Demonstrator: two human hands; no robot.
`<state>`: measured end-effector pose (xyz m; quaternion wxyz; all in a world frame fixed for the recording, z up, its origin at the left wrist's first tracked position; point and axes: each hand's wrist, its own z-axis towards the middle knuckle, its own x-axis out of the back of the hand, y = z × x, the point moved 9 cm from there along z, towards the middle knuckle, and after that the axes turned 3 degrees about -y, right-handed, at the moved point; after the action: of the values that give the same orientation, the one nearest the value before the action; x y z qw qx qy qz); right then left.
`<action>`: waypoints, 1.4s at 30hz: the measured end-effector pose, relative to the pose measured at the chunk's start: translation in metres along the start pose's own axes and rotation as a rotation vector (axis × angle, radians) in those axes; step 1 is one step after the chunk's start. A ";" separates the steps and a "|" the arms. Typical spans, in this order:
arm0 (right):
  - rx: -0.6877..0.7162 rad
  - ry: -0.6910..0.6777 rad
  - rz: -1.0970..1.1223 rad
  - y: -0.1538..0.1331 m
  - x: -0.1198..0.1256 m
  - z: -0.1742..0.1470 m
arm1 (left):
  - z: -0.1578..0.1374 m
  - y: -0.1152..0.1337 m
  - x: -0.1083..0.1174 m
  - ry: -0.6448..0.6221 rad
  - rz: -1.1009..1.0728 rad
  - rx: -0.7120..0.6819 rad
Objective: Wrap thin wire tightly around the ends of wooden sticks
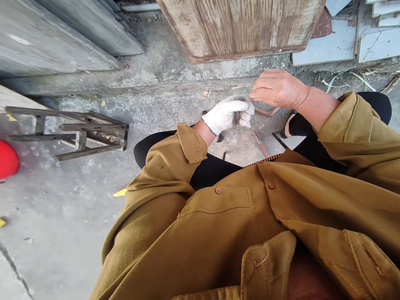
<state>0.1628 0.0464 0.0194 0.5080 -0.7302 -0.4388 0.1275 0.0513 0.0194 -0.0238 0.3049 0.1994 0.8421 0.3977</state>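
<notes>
My left hand (230, 112), in a white knitted glove, is closed with its fingers curled. The fingertips of my bare right hand (278, 88) are pinched together just beside it, almost touching the glove. Anything between the two hands is too small or hidden to name. Below my right hand shows a curved brownish bar or handle (267, 111), partly covered by the hands. On the concrete between my feet lie a thin reddish rod (260, 143) and a dark narrow bar (279, 140).
A wooden stool or small ladder frame (93, 134) lies on the left, near a red round object (8, 158). Ahead, a weathered wooden panel (243, 25) stands by a low concrete step. White tiles (331, 46) are stacked at right; grey boards (56, 37) lean at left.
</notes>
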 end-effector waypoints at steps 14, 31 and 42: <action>-0.257 0.003 0.510 0.030 -0.036 0.018 | -0.001 0.042 0.023 0.294 1.116 -0.435; -0.001 0.219 -0.362 0.006 0.005 0.012 | 0.014 -0.004 0.021 -0.039 -0.098 -0.125; 0.144 0.212 -0.593 -0.007 0.004 0.000 | 0.016 -0.011 0.019 0.003 -0.056 -0.034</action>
<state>0.1608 0.0501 0.0265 0.6161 -0.5418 -0.5672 -0.0720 0.0470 0.0319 -0.0472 0.3180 0.1699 0.8408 0.4038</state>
